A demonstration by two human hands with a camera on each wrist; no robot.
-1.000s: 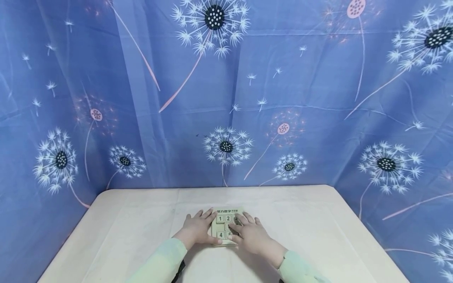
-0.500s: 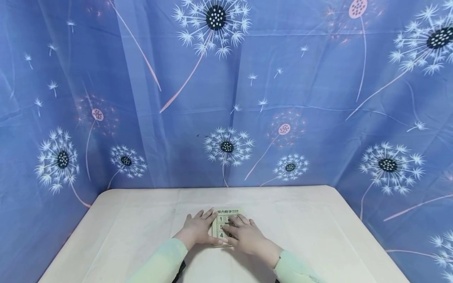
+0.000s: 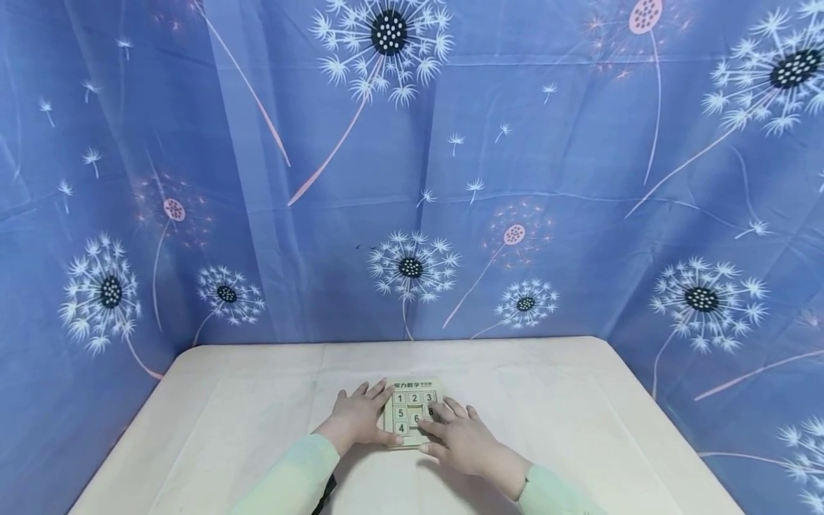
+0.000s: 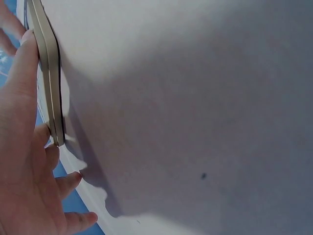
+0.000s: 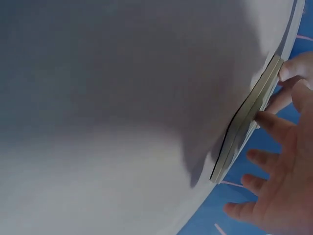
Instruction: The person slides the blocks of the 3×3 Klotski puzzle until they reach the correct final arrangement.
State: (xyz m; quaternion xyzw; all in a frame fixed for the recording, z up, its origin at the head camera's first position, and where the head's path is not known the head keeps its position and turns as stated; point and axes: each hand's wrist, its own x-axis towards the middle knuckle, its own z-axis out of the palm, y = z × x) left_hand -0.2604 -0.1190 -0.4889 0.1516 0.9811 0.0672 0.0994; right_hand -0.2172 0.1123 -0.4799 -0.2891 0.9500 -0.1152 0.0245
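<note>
A pale sliding number puzzle (image 3: 412,442) lies on the table in the head view. Its top row reads 1, 2, 3, with 5 and 4 down the left column. The tile 6 (image 3: 416,419) sits partway between middle and bottom rows, with a gap above it. My left hand (image 3: 360,416) holds the puzzle's left side, thumb at the near corner and index finger at the far one. With fingers spread, my right hand (image 3: 466,438) touches the tile 6 with a fingertip. Its other fingers overlap the right side near the tile 8 (image 3: 430,411), and the bottom right corner is hidden.
The pale table (image 3: 257,400) extends around the puzzle on all sides. Behind it and along both sides hangs a blue curtain (image 3: 335,286) printed with dandelions. In the left wrist view, a small dark spot (image 4: 204,176) marks the table surface.
Tile 5 has slid left into the middle row's left place, and tile 6 has moved partway up from the bottom row. My right hand shifted left, then back right; my left hand stays put.
</note>
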